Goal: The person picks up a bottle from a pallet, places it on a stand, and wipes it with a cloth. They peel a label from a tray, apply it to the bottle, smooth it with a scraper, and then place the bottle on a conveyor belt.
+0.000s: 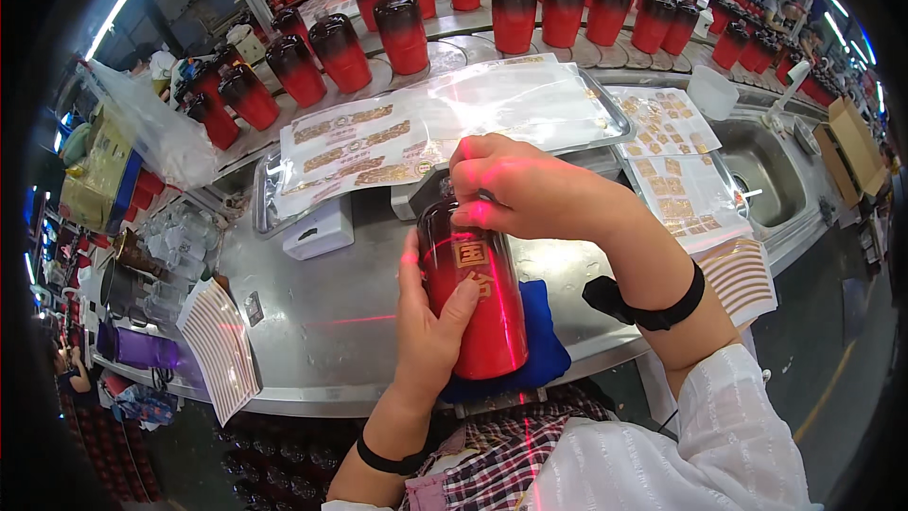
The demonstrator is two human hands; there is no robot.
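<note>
A red bottle (494,326), fading to black at its top and marked with gold characters, leans back on a blue cloth (549,331) at the near edge of the metal table. Around its left side wraps my left hand (426,322), thumb laid across the front. My right hand (506,187) is closed at the bottle's neck, fingers bent; whatever they pinch there is hidden. Red laser lines fall across the right hand and the bottle. Just beyond lies a metal tray (619,118) bearing decal sheets (355,147) with gold pieces.
Many similar red-black bottles (402,33) stand along the conveyor (445,57) at the back. Striped strip sheets (219,350) overhang the table's left edge. To the right are more gold decal sheets (667,189), a sink (771,180), a white tub (711,92) and a cardboard box (851,147).
</note>
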